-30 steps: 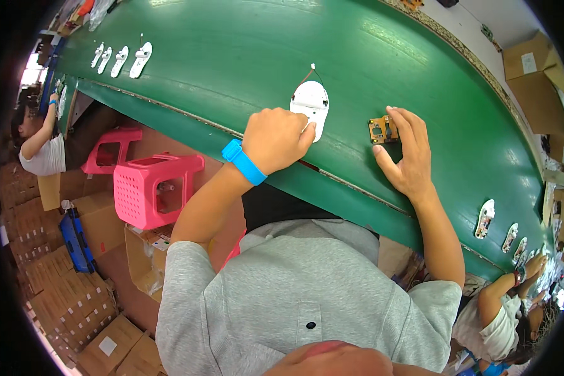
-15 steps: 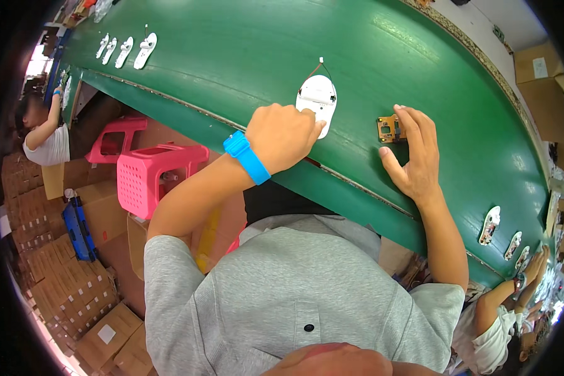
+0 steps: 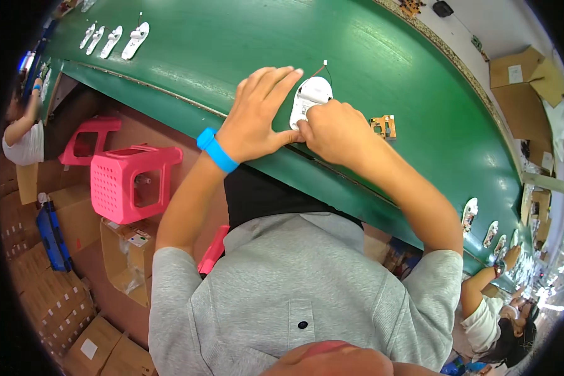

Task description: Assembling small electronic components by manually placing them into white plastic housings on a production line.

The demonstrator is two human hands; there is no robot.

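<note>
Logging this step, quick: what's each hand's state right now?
Left hand: open, fingers spread beside the white casing.
Right hand: curled over the white casing; whether it grips anything can't be told.

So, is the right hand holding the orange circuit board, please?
No, the right hand is at the white shell; the orange circuit board lies on the table.

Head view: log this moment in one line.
left hand: open, beside white housing | right hand: curled over housing's lower part | orange circuit board: on green table
</note>
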